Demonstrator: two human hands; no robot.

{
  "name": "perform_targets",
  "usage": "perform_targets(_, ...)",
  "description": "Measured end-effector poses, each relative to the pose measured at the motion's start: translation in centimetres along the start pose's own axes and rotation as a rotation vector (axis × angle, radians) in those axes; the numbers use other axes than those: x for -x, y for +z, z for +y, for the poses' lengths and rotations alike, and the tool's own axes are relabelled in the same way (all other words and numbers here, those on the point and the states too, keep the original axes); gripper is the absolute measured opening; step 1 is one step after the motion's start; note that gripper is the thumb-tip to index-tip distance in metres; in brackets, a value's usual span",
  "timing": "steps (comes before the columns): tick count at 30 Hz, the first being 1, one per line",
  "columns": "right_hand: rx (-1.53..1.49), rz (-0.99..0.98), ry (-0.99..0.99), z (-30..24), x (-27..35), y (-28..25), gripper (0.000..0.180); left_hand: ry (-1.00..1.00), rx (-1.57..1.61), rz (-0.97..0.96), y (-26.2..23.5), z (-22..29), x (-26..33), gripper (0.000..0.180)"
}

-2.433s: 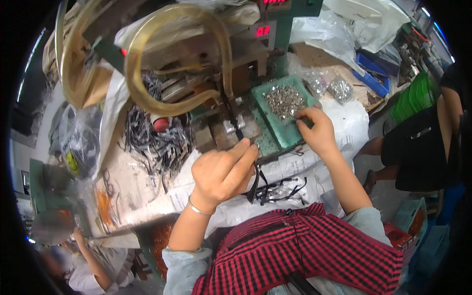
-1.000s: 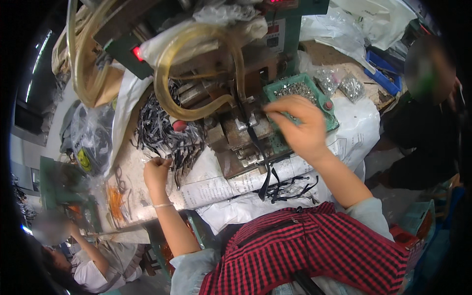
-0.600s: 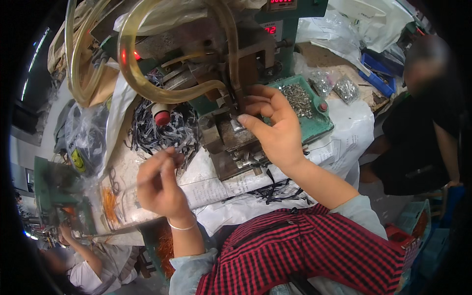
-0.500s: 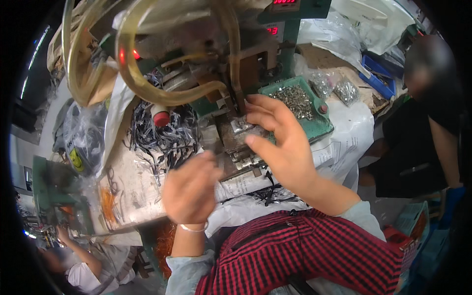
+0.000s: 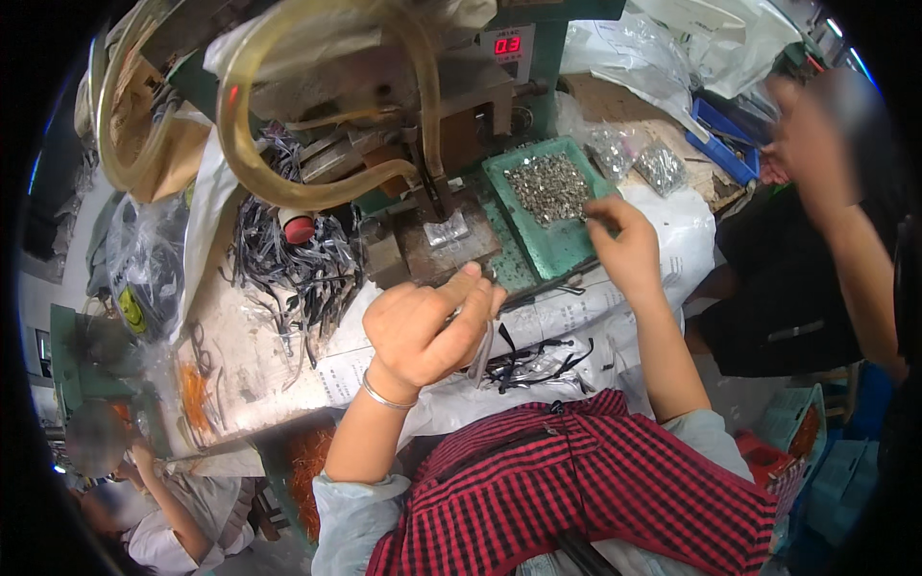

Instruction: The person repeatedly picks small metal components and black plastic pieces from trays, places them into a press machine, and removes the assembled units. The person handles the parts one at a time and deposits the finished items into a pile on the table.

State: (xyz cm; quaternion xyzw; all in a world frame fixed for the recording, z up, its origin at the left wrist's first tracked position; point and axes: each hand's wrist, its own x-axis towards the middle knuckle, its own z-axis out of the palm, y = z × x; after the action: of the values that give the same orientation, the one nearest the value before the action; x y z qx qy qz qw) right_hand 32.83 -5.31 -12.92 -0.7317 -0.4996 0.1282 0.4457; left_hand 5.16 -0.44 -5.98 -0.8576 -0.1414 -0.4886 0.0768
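My left hand [image 5: 418, 331] is closed in front of the machine's metal work block [image 5: 447, 252]. Its thumb and fingers pinch a thin grey strap [image 5: 481, 357], which hangs down below the fingertips. My right hand [image 5: 629, 252] is at the right edge of a green tray [image 5: 557, 252], fingers bent, with thumb and fingertips slightly apart. Small shiny metal pieces [image 5: 547, 187] lie heaped in that tray. On the block, beneath the machine's narrow dark tool, is a bright metal plate [image 5: 446, 229]. I make out nothing between my right fingers.
A pile of dark and grey straps [image 5: 303, 274] lies left of the block, beside a red button [image 5: 299, 229]. Thick clear hoses [image 5: 230, 125] loop over the machine. Bags of metal pieces [image 5: 661, 168] and a blue bin [image 5: 725, 142] stand far right. Other people work on both sides.
My right hand has moved from the machine's block to the tray on the right. My left hand has come up and right, now showing the grey strap in its fingers.
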Motion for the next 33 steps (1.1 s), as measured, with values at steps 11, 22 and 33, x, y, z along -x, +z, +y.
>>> perform_targets(11,0.48,0.111,-0.243,-0.3,1.2,2.7,0.011,-0.26,0.092,-0.041,-4.0,4.5,5.2,0.034)
perform_targets(22,0.159,0.228,-0.388,-1.9,-0.4,3.1,0.013,-0.655,-0.753,-0.471,-10.1,-6.0,7.2,0.017)
perform_targets(33,0.065,0.257,-0.117,1.0,4.0,-1.2,0.014,-1.147,0.293,0.311,-6.6,-8.5,10.7,0.026)
